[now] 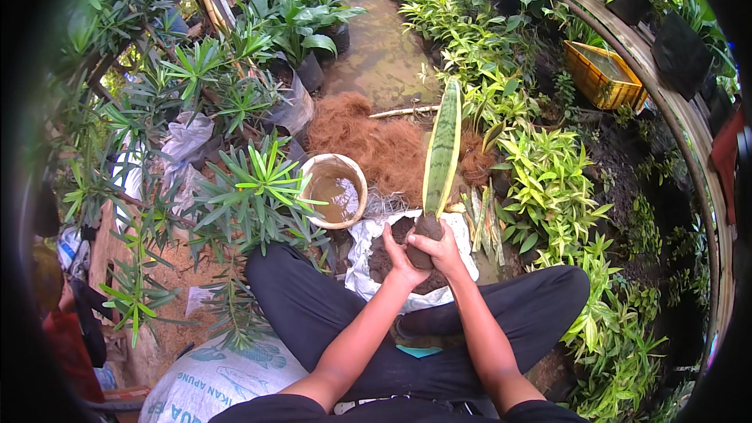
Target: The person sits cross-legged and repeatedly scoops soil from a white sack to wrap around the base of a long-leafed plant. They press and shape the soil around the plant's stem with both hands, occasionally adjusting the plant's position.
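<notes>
A snake plant leaf with yellow edges stands upright from a ball of dark wet soil. My left hand cups the soil ball from the left, and my right hand presses round it from the right. Both are above an open white sack that holds dark soil. A round tub of murky water is to the left of the sack. Brown coconut fibre lies beyond it. Cut snake plant leaves lie to the right, near a fibre-wrapped ball.
Leafy potted plants line the left side, and yellow-green plants the right. A wet path runs ahead, with a stick across its near end. A full printed sack sits at lower left; a yellow crate is at upper right.
</notes>
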A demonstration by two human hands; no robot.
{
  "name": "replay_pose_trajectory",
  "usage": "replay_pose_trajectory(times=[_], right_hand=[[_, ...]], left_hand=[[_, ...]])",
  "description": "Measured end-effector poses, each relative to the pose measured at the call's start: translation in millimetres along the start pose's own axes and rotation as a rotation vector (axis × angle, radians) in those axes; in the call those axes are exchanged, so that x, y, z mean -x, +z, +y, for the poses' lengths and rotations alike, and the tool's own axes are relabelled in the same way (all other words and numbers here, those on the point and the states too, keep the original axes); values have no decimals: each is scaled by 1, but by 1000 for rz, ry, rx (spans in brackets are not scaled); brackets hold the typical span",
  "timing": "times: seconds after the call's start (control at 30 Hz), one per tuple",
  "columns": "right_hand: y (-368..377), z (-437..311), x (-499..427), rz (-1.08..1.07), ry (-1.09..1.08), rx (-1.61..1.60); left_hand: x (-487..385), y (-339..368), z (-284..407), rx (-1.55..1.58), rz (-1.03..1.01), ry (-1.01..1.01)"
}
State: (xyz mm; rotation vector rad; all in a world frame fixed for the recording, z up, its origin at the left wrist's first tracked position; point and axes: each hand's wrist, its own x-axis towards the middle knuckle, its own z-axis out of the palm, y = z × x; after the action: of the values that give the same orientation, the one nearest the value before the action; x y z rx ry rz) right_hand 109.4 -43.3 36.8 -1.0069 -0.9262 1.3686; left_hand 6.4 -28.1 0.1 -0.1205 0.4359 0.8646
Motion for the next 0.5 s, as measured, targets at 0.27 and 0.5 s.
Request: replay_pose_trajectory(times=[0.27, 0.5], right_hand=[[5, -10, -3, 81, -96, 120], [2, -11, 5, -89, -158, -169]], left_hand=[[9, 19, 5, 159, 7, 161], [2, 10, -1, 49, -46, 51]])
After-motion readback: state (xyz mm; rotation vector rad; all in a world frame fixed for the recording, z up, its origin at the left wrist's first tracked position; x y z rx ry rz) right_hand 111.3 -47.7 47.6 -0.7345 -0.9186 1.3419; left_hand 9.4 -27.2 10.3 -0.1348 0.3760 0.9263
